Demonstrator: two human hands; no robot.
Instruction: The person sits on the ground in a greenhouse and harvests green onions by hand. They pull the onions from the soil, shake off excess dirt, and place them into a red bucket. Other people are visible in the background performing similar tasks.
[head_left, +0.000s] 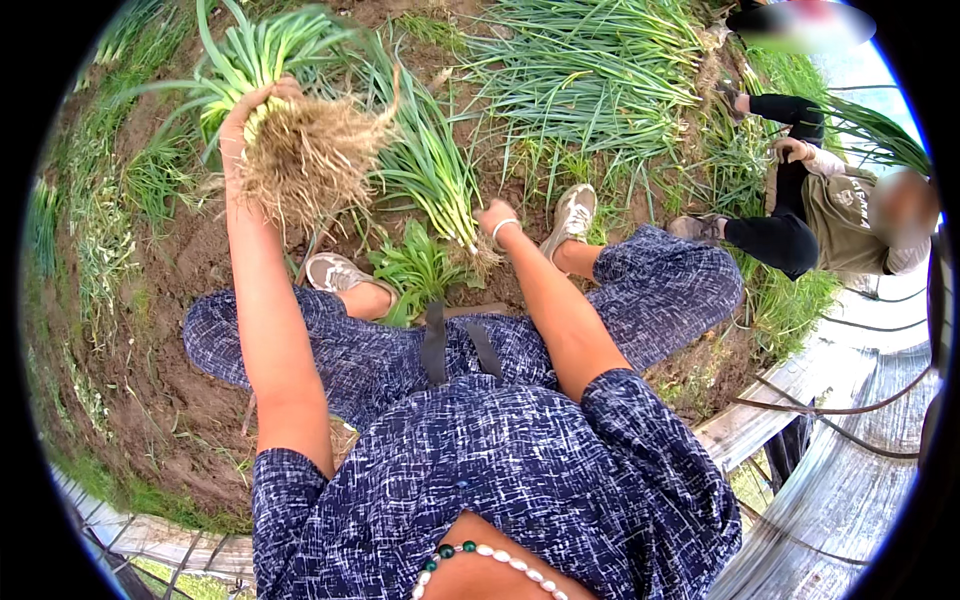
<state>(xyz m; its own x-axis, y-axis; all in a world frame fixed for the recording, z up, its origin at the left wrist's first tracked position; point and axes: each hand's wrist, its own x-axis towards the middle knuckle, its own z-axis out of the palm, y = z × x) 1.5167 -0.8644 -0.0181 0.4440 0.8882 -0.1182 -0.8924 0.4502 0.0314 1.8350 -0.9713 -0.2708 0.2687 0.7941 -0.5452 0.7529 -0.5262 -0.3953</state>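
Note:
My left hand, raised at the upper left, grips a bundle of green onion-like plants just above the roots. Their dense, pale brown roots hang towards me. My right hand, with a pale band at its wrist, is low beside the white stem ends of a second bunch of these plants lying on the soil. Its fingers are curled; whether they hold a stem cannot be made out. A leafy green weed grows between my shoes.
A large pile of cut or pulled green plants lies ahead. At the right sits a co-worker in dark trousers, near long green leaves. My shoes stand on brown soil. Plastic sheeting edges the lower right.

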